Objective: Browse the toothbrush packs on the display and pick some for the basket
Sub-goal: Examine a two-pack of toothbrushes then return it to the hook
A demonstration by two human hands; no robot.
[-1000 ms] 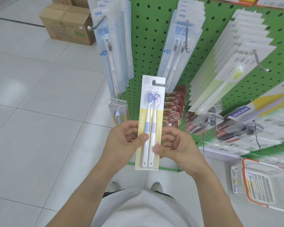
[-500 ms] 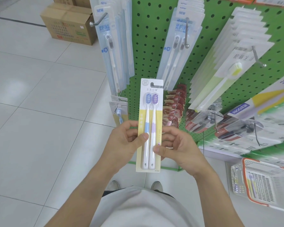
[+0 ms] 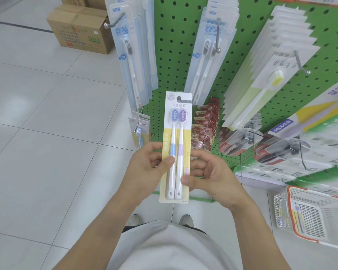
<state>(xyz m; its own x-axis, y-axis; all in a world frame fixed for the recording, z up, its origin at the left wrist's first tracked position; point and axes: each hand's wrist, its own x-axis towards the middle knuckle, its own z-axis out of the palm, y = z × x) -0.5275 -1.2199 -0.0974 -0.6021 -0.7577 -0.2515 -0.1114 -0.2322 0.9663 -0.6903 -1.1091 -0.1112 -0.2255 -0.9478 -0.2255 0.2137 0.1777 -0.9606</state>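
Note:
I hold a yellow-and-white twin toothbrush pack upright in front of the green pegboard display. It shows one blue and one purple brush. My left hand grips its left edge, thumb across the front. My right hand grips its right edge, thumb on the lower front. A white basket with an orange rim stands on the floor at the lower right, with one pack inside it.
Blue-white toothbrush packs hang on hooks at upper left and centre; white-green packs hang at right. Red packs hang lower down. A cardboard box sits on the tiled floor at the far left.
The pack and both hands have stayed nearly still; the view dipped slightly and the pack sits a touch lower in the frame.

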